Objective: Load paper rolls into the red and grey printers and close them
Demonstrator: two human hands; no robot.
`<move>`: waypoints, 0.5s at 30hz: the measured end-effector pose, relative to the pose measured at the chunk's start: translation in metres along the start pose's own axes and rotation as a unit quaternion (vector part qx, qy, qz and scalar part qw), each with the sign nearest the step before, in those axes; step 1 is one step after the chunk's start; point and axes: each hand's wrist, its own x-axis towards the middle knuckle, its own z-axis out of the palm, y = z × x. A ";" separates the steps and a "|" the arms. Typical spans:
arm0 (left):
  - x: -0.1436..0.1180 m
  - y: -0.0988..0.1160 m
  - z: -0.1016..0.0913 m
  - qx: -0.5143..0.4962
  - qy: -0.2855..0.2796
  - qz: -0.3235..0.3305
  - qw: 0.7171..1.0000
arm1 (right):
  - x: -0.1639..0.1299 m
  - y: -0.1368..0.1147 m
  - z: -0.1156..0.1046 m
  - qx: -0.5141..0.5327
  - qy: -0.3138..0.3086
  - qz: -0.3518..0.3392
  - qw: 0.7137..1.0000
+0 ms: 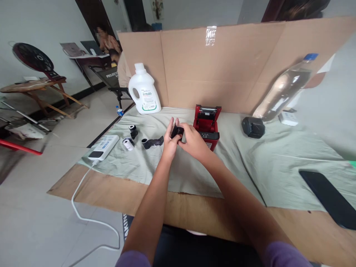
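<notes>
In front of me, both hands are closed around a small, dark, shiny piece (177,132) like crumpled black ribbon; my fingers cover part of it. My left hand (169,139) supports it with the thumb across and some fingers extended. From the other side, my right hand (194,141) pinches its edge. Just behind my right hand stands a small red and black printer (213,139) with its lid raised. Left of my hands lies a black roll (145,144) with a dark strip trailing from it. Beyond that are a white roll (128,144) and another black roll (133,131).
A white power bank (105,147) with a cable lies left. Behind stand a white jug (144,92) and a cardboard panel (211,70). A large clear bottle (286,89), a black lump-shaped object (253,127) and a phone (328,196) are right. People sit in the left background.
</notes>
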 end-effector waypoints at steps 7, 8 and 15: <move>0.001 0.005 0.002 -0.031 0.004 -0.027 0.999 | 0.002 0.001 -0.012 0.126 0.003 0.074 0.989; 0.000 0.007 0.003 -0.035 0.005 -0.028 0.999 | 0.002 0.001 -0.013 0.145 0.014 0.097 0.985; -0.003 0.017 0.011 -0.019 0.000 -0.003 1.000 | 0.005 -0.007 -0.006 0.380 -0.029 0.248 0.891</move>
